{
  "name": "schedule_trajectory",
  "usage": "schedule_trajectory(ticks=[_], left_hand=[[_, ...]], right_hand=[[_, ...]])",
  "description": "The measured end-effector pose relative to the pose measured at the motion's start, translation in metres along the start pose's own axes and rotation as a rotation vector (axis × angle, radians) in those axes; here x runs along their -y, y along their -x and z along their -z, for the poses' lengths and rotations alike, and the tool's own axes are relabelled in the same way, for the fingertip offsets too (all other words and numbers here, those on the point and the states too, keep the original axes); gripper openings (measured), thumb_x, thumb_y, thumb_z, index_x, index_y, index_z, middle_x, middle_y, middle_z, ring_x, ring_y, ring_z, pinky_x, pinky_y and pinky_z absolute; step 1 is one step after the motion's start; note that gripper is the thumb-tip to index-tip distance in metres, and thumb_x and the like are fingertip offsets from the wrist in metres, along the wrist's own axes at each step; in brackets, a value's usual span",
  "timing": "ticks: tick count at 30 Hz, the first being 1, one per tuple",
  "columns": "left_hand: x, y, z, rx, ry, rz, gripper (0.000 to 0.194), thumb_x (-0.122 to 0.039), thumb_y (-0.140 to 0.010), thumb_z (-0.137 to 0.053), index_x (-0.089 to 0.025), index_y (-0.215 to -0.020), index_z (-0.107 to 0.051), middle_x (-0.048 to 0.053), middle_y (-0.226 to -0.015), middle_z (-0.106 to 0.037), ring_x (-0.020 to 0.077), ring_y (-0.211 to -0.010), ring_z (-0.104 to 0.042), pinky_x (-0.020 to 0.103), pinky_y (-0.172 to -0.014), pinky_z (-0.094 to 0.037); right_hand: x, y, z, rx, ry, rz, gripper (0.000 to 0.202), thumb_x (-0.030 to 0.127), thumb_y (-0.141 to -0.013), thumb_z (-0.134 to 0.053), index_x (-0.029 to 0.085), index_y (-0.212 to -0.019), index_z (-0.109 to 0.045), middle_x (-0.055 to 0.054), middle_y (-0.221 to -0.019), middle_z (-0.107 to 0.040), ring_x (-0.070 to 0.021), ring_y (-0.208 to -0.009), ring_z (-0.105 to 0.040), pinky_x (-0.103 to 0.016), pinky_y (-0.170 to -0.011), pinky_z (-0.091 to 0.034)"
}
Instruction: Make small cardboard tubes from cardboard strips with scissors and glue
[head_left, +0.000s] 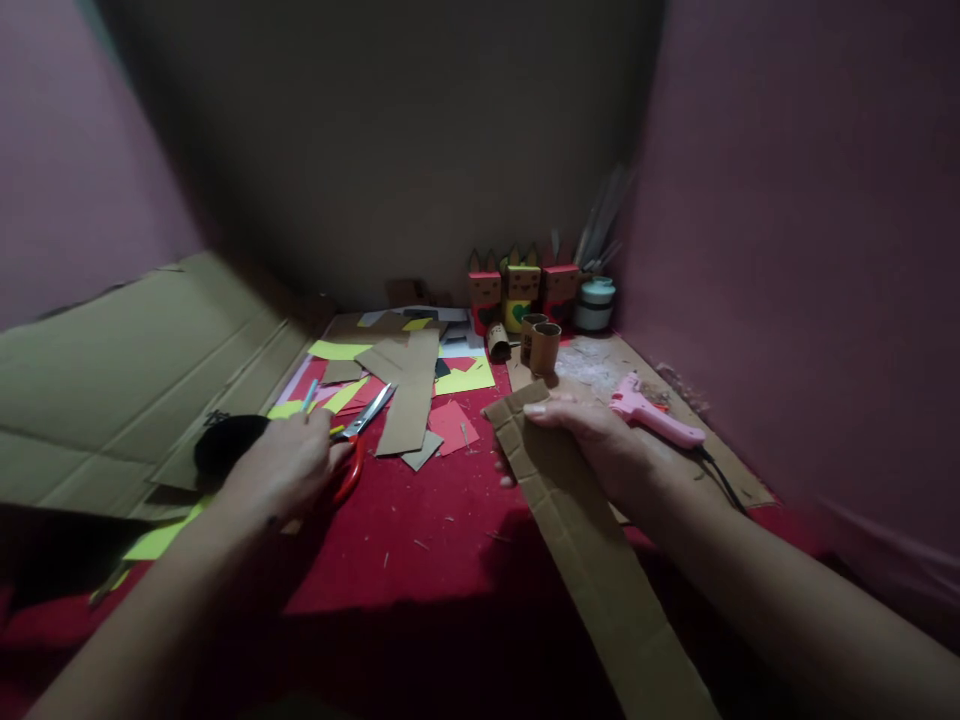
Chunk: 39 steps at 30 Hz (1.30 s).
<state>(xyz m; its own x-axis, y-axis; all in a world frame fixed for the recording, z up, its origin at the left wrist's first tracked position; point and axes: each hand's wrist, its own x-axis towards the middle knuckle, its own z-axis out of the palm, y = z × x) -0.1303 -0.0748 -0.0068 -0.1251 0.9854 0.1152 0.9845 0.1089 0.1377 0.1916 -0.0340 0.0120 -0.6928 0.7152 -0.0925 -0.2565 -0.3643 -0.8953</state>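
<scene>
My right hand [600, 440] grips a long cardboard strip [577, 540] near its upper end, thumb on top and fingertips showing at the left edge; the strip is creased and slants down to the bottom edge. At the left, my left hand [292, 455] is closed over the paper scraps, its fingers mostly hidden from view. A light blue stick [310, 394] rises by its fingertips. Scissors [369, 410] with red handles lie against its thumb side, blades pointing away. Whether the hand holds the stick or something else is unclear.
Loose cardboard [411, 400] and coloured paper [454, 427] lie mid-table. Behind stand cardboard tubes [546, 350], three decorated box figures [522, 297] and a pot [596, 305]. A pink glue gun [656, 415] with a cord lies right. Large cardboard [135, 370] leans left.
</scene>
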Motion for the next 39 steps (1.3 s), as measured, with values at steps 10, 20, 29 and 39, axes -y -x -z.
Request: schedule_trajectory(ticks=[10,20,29,39], left_hand=[[-0.134,0.037,0.059,0.139,1.0,-0.267,0.025,-0.03,-0.079,-0.066,-0.02,-0.102,-0.07,-0.006,-0.049,-0.052,0.01,-0.039,-0.047,0.021,-0.036,-0.035],[-0.144,0.019,0.054,-0.624,0.91,-0.461,0.008,-0.015,-0.081,-0.064,-0.019,-0.082,-0.071,0.0,-0.078,-0.07,0.0127,-0.072,-0.063,0.025,-0.069,-0.052],[-0.099,0.065,-0.035,-0.202,0.448,-0.52,0.029,-0.011,-0.085,-0.052,-0.016,-0.111,-0.06,0.013,-0.115,-0.059,0.0226,-0.105,-0.062,0.036,-0.084,-0.055],[-0.107,0.116,-0.058,-0.371,0.254,-0.615,0.015,-0.006,-0.086,-0.05,-0.014,-0.094,-0.058,0.008,-0.087,-0.057,0.0184,-0.075,-0.054,0.03,-0.062,-0.047]], right_hand=[[0.047,-0.025,-0.036,0.072,0.154,0.501,0.017,0.032,-0.08,-0.071,0.02,-0.092,-0.068,0.003,-0.08,-0.07,-0.012,-0.075,-0.066,-0.025,-0.073,-0.054],[0.059,0.02,-0.059,-0.051,0.727,0.915,0.01,0.02,-0.082,-0.071,0.023,-0.091,-0.073,0.003,-0.095,-0.069,-0.0132,-0.087,-0.066,-0.027,-0.077,-0.053],[-0.074,0.008,0.004,0.042,1.316,1.08,0.017,0.004,-0.088,-0.048,0.012,-0.089,-0.063,-0.012,-0.084,-0.064,-0.0188,-0.079,-0.056,-0.033,-0.066,-0.052],[-0.08,0.018,0.003,0.187,1.561,0.971,0.014,0.007,-0.081,-0.052,0.014,-0.091,-0.061,-0.011,-0.088,-0.064,-0.0229,-0.087,-0.057,-0.041,-0.076,-0.05]])
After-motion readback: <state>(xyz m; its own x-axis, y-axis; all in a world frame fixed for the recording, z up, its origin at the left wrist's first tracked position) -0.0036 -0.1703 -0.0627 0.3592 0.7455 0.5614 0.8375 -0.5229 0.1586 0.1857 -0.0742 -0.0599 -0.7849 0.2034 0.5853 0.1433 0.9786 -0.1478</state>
